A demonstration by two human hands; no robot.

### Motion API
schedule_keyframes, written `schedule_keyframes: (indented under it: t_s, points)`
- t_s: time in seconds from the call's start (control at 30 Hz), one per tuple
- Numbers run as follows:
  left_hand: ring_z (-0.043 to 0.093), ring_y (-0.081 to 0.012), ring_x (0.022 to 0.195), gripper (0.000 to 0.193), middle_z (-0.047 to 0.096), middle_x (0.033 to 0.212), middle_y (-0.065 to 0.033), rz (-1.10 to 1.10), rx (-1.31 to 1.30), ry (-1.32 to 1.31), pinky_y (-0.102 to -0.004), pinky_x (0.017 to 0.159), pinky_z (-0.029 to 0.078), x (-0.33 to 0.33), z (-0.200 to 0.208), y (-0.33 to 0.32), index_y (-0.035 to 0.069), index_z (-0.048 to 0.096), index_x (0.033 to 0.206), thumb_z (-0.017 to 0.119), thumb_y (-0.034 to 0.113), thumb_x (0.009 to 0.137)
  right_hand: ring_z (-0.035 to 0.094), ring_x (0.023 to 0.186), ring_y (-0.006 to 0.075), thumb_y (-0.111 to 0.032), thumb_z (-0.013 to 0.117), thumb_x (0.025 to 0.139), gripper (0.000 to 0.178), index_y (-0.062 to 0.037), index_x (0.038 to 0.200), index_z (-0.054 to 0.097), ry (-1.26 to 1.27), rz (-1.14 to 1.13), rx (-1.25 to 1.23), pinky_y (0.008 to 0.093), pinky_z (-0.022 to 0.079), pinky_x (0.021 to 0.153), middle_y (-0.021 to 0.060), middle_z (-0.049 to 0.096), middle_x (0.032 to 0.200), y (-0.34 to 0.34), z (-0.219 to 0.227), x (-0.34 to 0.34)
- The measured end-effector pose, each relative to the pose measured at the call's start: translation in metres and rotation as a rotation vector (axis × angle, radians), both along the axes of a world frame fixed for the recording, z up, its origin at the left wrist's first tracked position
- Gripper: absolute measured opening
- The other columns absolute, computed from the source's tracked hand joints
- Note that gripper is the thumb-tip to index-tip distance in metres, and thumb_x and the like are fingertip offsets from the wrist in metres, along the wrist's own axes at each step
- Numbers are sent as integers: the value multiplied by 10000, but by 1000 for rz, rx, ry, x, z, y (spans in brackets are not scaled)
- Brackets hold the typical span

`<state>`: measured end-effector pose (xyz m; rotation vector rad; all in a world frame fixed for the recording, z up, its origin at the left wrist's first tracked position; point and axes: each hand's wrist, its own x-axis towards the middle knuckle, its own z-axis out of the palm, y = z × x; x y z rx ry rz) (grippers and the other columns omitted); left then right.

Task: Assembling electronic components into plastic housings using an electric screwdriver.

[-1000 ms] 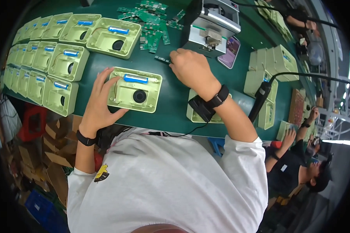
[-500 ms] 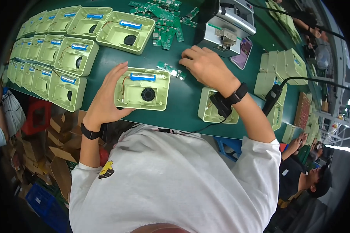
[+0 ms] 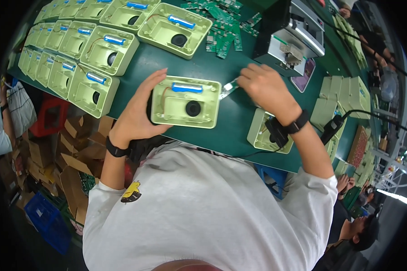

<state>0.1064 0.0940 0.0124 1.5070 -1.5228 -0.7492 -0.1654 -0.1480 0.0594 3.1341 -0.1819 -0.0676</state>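
1. On the green desk [image 3: 233, 116], near its front edge, a pale green case [image 3: 174, 108] lies open side up before the person.
2. The left hand [image 3: 138, 115] is spread wide in a C shape around the case's left end, thumb by the lower edge and fingertips by the upper corner; how firmly it presses cannot be told.
3. The right hand [image 3: 267, 88] is nearly closed, its fingertips pinching the end of 1 small circuit board [image 3: 229, 90].
4. That board slants down toward the case's right rim; whether the 2 touch is unclear.
5. Inside the case, 1 blue cylinder [image 3: 187, 87] lies along the upper wall, 1 black round part [image 3: 193, 108] sits below it, and a thin wire [image 3: 163, 95] runs down the left side.
6. Beyond the left hand, similar cases [image 3: 128, 55] stand in 3 rows.
7. Farther back, green boards lie in a loose pile [image 3: 221, 20], left of a grey machine [image 3: 280, 52] with a phone [image 3: 304, 77] just beside it.
8. Below the right wrist, another case [image 3: 257, 135] is partly hidden by a black device [image 3: 276, 132].
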Motion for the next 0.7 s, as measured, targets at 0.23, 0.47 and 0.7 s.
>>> schedule_keyframes:
  t_s: [0.23,0.47,0.7]
  points:
    - [523,-409,1453,868,421,1661,-196,32,12,-15,-448,1169,475,-21,-10,-5,57,558,1434,953,176,671,648,892,305,-79,750,864,73,-53,892,688,-249,-424,-54,419,528,753,88,620,880,45,57,8]
    - [595,-412,1375,749,439,1651,-187,28,-85,-163,-447,1099,540,-19,-18,-6,48,640,1319,968,208,665,652,876,287,-96,763,859,56,-70,881,719,-223,-349,132,419,509,751,74,629,868,87,7,45]
    - [528,-443,1439,766,440,1636,-213,56,-39,-99,-483,1141,501,-22,-18,-4,59,654,1315,969,192,629,649,862,265,-101,771,867,49,-82,890,732,-284,-436,119,404,481,742,58,637,868,96,-14,50]
